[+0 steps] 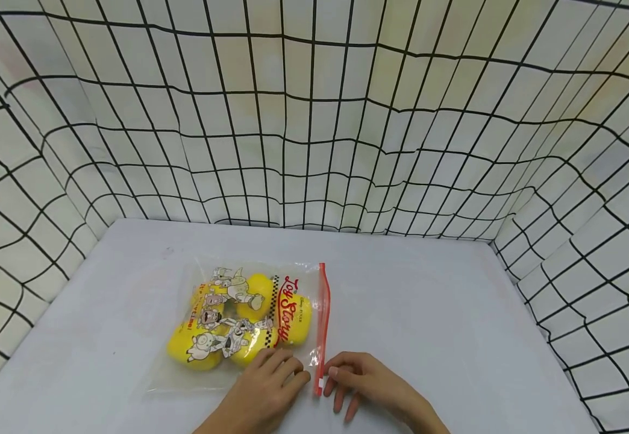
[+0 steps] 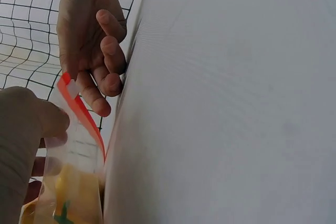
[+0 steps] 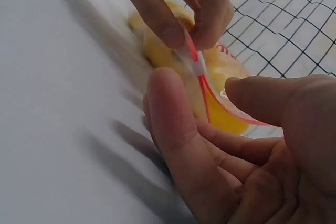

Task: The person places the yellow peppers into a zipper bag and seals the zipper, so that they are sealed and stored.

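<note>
A clear zip bag (image 1: 298,277) printed with cartoon figures and "Toy Story" lies on the white table. Inside it are several rounded yellow things (image 1: 255,295). A red zip strip (image 1: 323,307) runs down its right edge, with a white slider (image 3: 199,65) near the end closest to me. My left hand (image 1: 271,386) pinches the bag's near corner beside that slider, between thumb and finger in the right wrist view. Just right of the strip is my right hand (image 1: 369,383), its fingers loosely bent and spread, thumb and forefinger apart close to the slider.
White table top (image 1: 417,301) extends around the bag. Black netting (image 1: 314,138) in front of pale sheeting rises along the far edge and both sides of the table.
</note>
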`<move>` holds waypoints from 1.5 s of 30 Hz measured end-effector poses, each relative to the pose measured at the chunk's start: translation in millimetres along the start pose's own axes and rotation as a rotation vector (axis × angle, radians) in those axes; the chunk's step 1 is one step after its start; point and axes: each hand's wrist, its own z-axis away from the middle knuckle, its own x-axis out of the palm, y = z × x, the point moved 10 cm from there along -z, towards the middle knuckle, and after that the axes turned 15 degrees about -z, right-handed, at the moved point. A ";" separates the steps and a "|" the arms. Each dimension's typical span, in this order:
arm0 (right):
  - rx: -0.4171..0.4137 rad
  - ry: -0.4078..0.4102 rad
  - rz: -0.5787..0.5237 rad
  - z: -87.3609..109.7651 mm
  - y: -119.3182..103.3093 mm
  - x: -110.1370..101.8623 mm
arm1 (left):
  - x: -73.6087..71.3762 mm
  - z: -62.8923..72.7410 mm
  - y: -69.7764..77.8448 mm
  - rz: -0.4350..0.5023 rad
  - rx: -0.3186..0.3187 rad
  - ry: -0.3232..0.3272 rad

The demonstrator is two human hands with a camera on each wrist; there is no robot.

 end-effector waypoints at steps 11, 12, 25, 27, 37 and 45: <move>0.092 -0.089 -0.215 -8.2 19.1 28.6 | -10.2 0.1 0.9 0.021 -0.010 0.090; 0.099 -0.089 -0.233 -8.7 20.3 30.0 | -11.1 -0.2 1.6 0.023 -0.006 0.100; 0.150 -0.085 -0.268 -3.9 18.9 28.0 | -18.5 -4.0 10.0 -0.016 0.045 0.209; 0.163 -0.090 -0.264 -3.4 19.9 27.9 | -19.0 -3.8 11.9 -0.033 0.062 0.229; 0.133 -0.053 -0.231 -3.1 19.9 23.7 | -19.5 -1.8 22.0 -0.064 0.145 0.288; 0.068 0.025 -0.169 -5.2 15.4 17.0 | -16.4 -2.7 24.0 0.004 0.175 0.241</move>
